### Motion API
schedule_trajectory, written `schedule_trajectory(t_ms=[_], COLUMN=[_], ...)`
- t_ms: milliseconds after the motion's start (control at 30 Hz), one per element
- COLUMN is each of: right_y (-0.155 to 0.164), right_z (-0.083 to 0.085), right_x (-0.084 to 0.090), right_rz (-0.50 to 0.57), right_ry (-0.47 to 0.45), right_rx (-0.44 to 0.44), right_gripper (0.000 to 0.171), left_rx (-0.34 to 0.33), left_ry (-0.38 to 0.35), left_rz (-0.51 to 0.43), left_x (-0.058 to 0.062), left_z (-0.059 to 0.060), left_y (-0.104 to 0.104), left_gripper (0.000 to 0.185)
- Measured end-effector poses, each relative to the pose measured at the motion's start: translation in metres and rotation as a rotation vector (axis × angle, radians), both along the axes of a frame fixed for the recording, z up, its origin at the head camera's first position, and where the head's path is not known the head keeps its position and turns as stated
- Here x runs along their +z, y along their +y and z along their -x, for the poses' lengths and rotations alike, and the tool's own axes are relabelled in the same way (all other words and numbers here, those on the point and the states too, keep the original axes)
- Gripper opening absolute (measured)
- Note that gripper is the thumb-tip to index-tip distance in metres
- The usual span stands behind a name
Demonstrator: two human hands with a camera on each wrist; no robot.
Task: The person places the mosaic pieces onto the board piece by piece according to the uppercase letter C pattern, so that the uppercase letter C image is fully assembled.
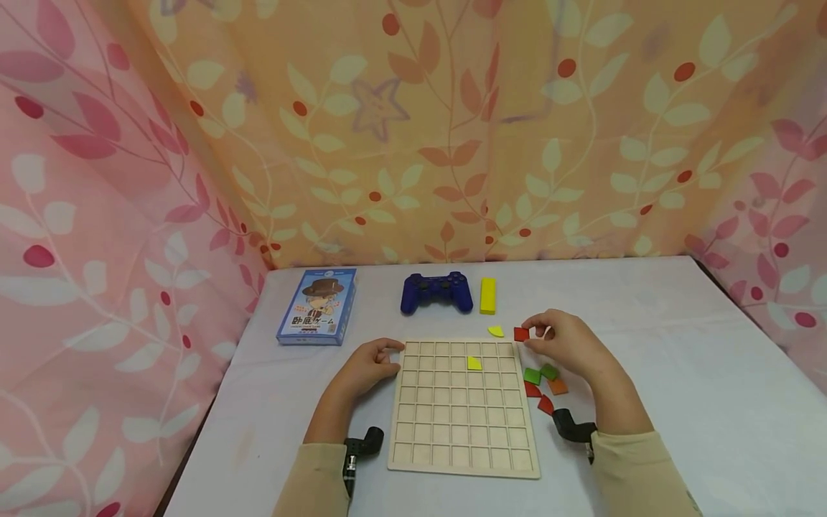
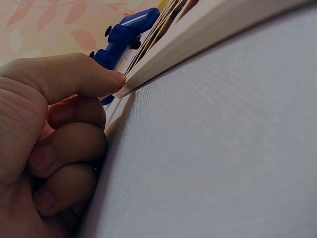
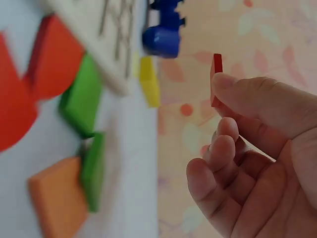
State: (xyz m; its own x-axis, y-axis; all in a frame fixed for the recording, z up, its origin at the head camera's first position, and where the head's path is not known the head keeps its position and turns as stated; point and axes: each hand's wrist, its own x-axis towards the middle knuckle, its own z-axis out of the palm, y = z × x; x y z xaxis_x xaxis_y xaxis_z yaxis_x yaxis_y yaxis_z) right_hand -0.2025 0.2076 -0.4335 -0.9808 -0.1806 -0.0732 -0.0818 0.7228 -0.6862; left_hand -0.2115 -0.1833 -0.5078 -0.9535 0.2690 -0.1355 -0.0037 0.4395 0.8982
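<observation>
A pale wooden grid board (image 1: 464,402) lies on the white table, with a yellow round-cornered tile (image 1: 474,362) in one of its upper squares. My left hand (image 1: 367,370) rests at the board's upper left edge, one fingertip touching it in the left wrist view and the other fingers loosely bent. Between thumb and finger, my right hand (image 1: 568,341) pinches a red square tile (image 1: 521,334), held just off the upper right corner. The right wrist view shows that red tile (image 3: 216,82) edge-on. A yellow quarter-round tile (image 1: 495,331) lies beyond the board's far edge.
Right of the board lie green tiles (image 1: 533,375), an orange tile (image 1: 558,387) and red tiles (image 1: 545,405). Behind it are a blue game controller (image 1: 436,293) and a yellow bar (image 1: 487,296). A blue card-game box (image 1: 317,306) sits back left; a patterned curtain (image 1: 413,143) hangs behind.
</observation>
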Motion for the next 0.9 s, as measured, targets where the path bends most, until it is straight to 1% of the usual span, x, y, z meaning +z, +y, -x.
schedule_trajectory(t_ms=[233, 400, 467, 600, 767, 900], right_y=[-0.015, -0.031, -0.038, -0.050, -0.066, -0.079], right_z=[-0.013, -0.020, -0.021, -0.022, -0.022, -0.023], right_x=[0.023, 0.031, 0.031, 0.025, 0.015, 0.007], right_rz=[0.017, 0.052, 0.061, 0.077, 0.079, 0.072], right_ry=[0.081, 0.171, 0.203, 0.231, 0.222, 0.196], right_rx=[-0.003, 0.053, 0.082, 0.127, 0.177, 0.207], right_gripper=[0.029, 0.026, 0.024, 0.023, 0.022, 0.021], left_rx=[0.008, 0.002, 0.001, 0.001, 0.005, 0.006], left_ry=[-0.006, -0.005, -0.004, -0.001, 0.000, 0.004], left_rz=[0.010, 0.015, 0.012, 0.004, -0.009, -0.007], left_x=[0.001, 0.001, 0.000, 0.000, 0.000, 0.000], left_z=[0.000, 0.000, 0.000, 0.000, 0.000, -0.001], left_y=[0.000, 0.000, -0.001, 0.000, 0.000, 0.000], left_gripper=[0.037, 0.037, 0.037, 0.037, 0.037, 0.037])
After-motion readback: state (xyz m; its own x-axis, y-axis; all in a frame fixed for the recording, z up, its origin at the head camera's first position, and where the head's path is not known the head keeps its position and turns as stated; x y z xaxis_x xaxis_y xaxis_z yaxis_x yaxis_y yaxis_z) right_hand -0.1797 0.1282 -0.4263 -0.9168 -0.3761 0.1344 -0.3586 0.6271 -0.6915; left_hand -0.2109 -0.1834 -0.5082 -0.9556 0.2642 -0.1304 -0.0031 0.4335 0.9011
